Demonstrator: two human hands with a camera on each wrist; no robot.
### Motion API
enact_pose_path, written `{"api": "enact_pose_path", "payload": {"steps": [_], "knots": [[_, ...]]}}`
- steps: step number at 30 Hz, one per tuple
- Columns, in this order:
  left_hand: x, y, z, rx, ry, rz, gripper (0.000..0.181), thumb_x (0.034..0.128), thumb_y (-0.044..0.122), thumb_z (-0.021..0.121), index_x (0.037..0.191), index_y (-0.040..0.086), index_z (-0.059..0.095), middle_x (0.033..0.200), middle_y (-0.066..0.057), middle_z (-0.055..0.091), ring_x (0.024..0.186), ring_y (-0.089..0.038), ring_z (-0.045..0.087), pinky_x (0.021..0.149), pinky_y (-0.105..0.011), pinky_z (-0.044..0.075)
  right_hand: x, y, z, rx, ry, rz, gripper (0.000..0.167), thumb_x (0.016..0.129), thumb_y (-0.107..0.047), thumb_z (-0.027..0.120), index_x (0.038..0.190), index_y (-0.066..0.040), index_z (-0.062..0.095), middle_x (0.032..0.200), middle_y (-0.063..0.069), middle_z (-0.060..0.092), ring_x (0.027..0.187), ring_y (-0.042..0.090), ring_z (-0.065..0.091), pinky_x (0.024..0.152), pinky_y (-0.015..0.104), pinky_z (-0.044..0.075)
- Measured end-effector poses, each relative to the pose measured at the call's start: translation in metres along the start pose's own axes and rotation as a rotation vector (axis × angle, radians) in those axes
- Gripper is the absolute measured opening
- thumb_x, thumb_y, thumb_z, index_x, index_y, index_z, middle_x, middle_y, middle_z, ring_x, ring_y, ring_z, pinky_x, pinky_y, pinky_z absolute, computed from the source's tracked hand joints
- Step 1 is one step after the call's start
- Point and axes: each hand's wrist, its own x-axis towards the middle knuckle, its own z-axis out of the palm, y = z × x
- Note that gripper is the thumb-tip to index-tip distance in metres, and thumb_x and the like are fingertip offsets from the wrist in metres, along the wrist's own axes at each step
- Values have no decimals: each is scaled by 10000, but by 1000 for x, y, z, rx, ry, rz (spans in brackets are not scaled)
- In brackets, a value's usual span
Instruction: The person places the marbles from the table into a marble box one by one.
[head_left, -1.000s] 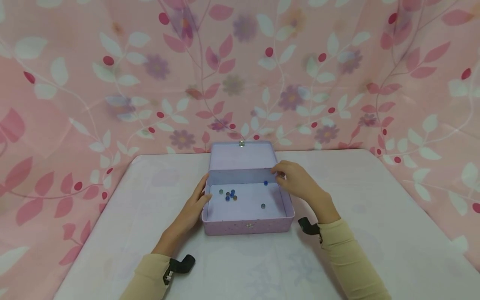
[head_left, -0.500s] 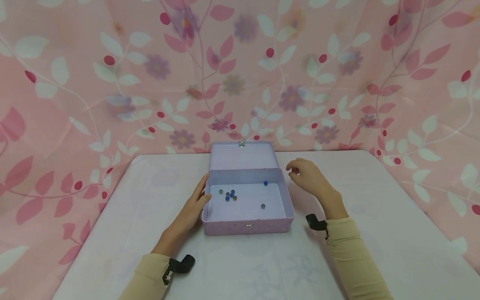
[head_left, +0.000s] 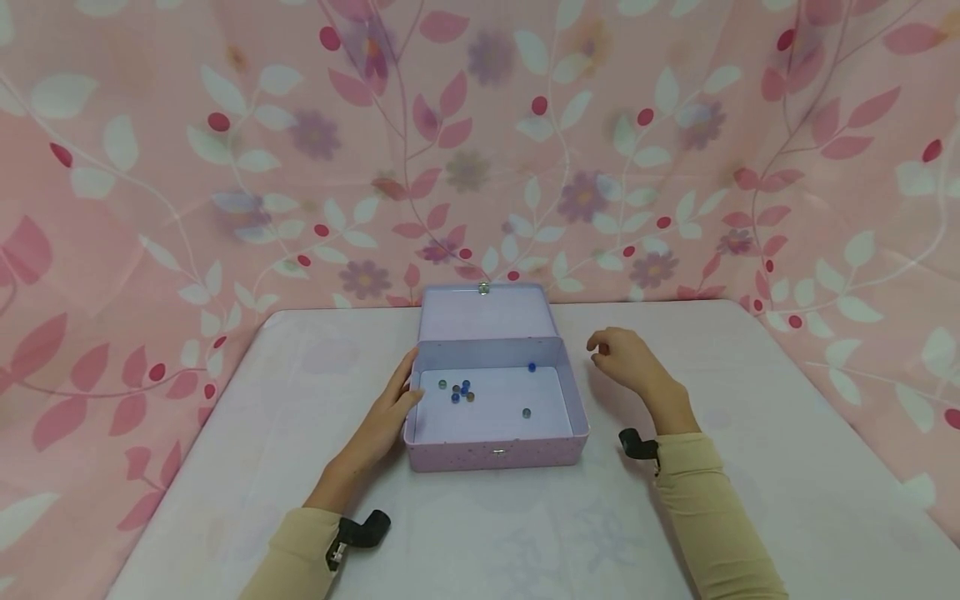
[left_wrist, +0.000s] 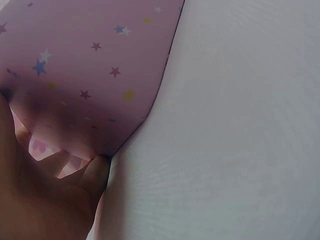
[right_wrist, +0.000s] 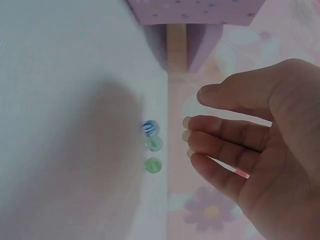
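Note:
An open pale purple tin box [head_left: 498, 455] stands on the table, its lid tipped back. On its floor lie several glass marbles: a cluster at the left, a blue marble [head_left: 532, 367] at the back right and a grey-green marble [head_left: 527, 413] nearer the front. My left hand [head_left: 381, 421] holds the box's left wall, thumb at the rim, fingers along the outside. Right of the box, my right hand [head_left: 628, 360] is raised with loosely bent fingers, thumb apart and nothing visible between them. The right wrist view shows a blue-striped marble [right_wrist: 150, 128] and two green marbles [right_wrist: 153, 165] on the table near that hand.
A white cloth covers the table [head_left: 750, 375]. Behind it hangs a pink flowered curtain [head_left: 480, 150], close to the upright lid [head_left: 484, 312]. Black wrist mounts [head_left: 365, 529] sit on both sleeves.
My right hand has moved from the box's back right corner to the right, away from the rim, and a little lower. My left hand, the box and the marbles inside have not moved.

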Motion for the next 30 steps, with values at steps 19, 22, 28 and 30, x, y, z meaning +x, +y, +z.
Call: {"api": "enact_pose_path", "payload": {"steps": [19,22,28,30], "knots": [[0,0,0,3,-6,-2,633,1061,254,379,1601,359,65,1687,77,66,1546,-383,142,1204,-650,121,-5,13,9,-24,-97,78,306,796,22,524,1032,31,718,873,175,664,811,290,590,775,474,502],[-1,1,0,3,-5,1,633,1061,260,383,1600,360,67,1686,82,67,1546,-381,143,1206,-648,120,-5,14,9,-21,-95,76,304,787,32,517,1010,27,723,857,166,659,799,284,583,761,462,498],[-2,2,-1,-3,-5,-5,632,1061,245,382,1599,366,71,1686,85,60,1547,-380,138,1205,-647,125,-6,14,11,-17,-86,73,253,768,31,544,945,18,725,837,156,663,786,283,589,755,463,497],[-2,2,0,-4,-5,-8,633,1061,241,380,1598,368,70,1687,86,51,1548,-380,129,1206,-644,126,-6,14,12,-14,-87,76,232,767,30,554,925,15,723,845,158,671,794,287,597,768,471,502]]}}
